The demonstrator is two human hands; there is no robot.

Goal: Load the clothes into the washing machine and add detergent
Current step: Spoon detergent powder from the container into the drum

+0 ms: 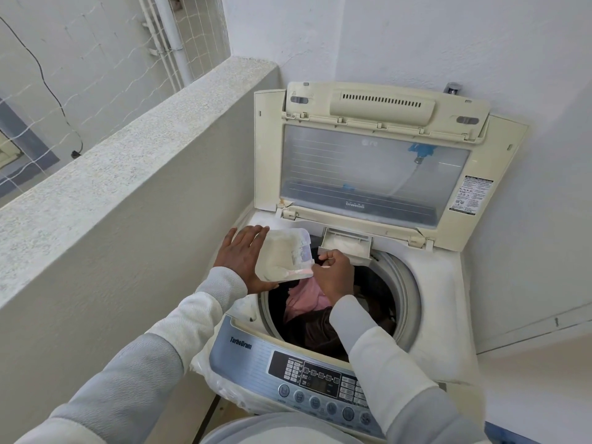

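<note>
While flat left hand supports and right hand pinches the detergent pouch, panel reads TurboDrum.

The washing machine is yellowed cream. Its lid matches, with a smoky grey translucent window ruled in thin pale horizontal lines; a bright blue fitting shows through it. The warning label is white with black print. The control panel is silvery blue with fine stripes, dark blue lettering and a black display. In the drum lie a pink garment and a dark brown garment. The detergent container is translucent, holding white powder, with a pink edge. The sleeves are banded white and pale grey. The parapet is speckled off-white, and the netting is a white grid.
</note>
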